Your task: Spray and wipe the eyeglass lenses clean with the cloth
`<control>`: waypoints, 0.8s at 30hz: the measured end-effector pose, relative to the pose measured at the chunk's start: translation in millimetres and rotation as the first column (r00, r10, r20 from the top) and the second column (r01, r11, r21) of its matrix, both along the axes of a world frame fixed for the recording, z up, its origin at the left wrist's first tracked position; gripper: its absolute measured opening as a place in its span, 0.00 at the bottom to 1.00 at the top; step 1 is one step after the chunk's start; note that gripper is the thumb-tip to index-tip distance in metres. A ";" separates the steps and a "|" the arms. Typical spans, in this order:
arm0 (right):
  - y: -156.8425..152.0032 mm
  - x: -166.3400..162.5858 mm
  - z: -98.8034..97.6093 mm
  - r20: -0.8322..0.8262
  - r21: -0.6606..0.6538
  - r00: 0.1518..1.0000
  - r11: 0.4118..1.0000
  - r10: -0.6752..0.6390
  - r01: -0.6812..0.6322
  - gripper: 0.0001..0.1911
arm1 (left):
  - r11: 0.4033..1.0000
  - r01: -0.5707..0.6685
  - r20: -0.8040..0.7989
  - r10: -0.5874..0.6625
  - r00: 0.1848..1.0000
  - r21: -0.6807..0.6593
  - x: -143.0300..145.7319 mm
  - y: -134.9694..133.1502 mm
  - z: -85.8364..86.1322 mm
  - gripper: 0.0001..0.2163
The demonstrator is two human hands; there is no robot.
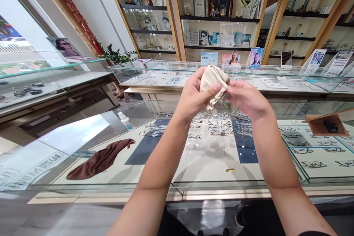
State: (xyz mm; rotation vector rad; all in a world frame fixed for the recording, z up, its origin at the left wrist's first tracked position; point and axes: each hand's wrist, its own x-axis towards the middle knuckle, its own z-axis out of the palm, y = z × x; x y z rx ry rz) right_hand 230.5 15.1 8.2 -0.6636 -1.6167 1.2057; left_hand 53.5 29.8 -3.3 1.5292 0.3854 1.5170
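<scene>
Over the glass counter, my left hand [197,94] is wrapped round a small cream cloth pouch [211,78], its thumb lying across the front. The pouch has a gathered, frilled edge along its lower right. My right hand [247,96] is closed in a pinch at the right side of that edge. A thin string seems to hang by the right fingers, though it is too fine to make out clearly. Whatever the pouch may contain is hidden.
Below, the glass display counter [204,188] holds rows of eyeglasses [220,122]. On its top lie a brown cloth [102,159], a white spray bottle [125,121] and a small yellow piece [229,170]. A brown open box [328,123] stands at the right. More showcases line the back.
</scene>
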 end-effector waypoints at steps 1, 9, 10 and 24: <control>-0.5 -2.4 -1.4 0.002 0.000 1.000 1.000 0.017 -0.017 0.15 | 0.999 -0.028 0.024 0.028 0.999 -0.018 1.2 -3.3 -1.6 0.24; -8.4 -16.7 -18.6 0.035 0.031 0.997 0.997 0.062 -0.063 0.17 | 0.980 -0.198 0.123 0.199 0.972 -0.022 9.2 2.8 -21.8 0.22; -7.6 -18.0 -20.0 0.041 0.025 0.996 0.997 0.073 -0.074 0.17 | 0.980 -0.198 0.137 0.199 0.970 -0.017 10.2 4.5 -23.0 0.22; 0.9 3.1 -15.3 0.026 -0.003 1.000 1.000 -0.004 0.004 0.18 | 0.975 -0.148 0.044 0.157 0.987 -0.163 -23.2 17.6 -9.0 0.21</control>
